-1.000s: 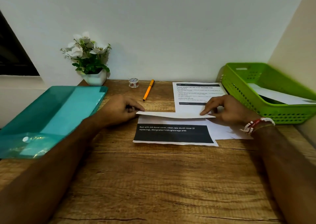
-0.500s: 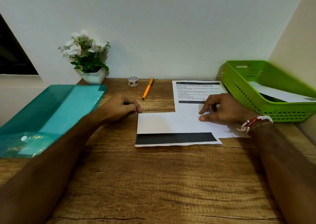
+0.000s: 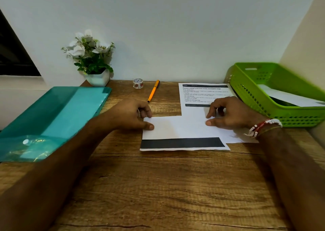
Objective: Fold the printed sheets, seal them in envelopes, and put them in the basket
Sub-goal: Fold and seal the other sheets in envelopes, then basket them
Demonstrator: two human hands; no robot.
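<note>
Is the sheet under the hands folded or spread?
Folded: the sheet shows its blank back turned down over the print, leaving a black band at the near edge.

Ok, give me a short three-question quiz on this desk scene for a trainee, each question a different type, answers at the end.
1. True or false: the folded sheet lies flat on the table, a black band showing along its near edge.
2. What lies between the tape roll and the printed sheet at the back? A) orange pen B) scissors C) stapler
3. Which hand has its thumb on the folded sheet's left corner?
Key: 1 true; 2 A; 3 the left hand.
</note>
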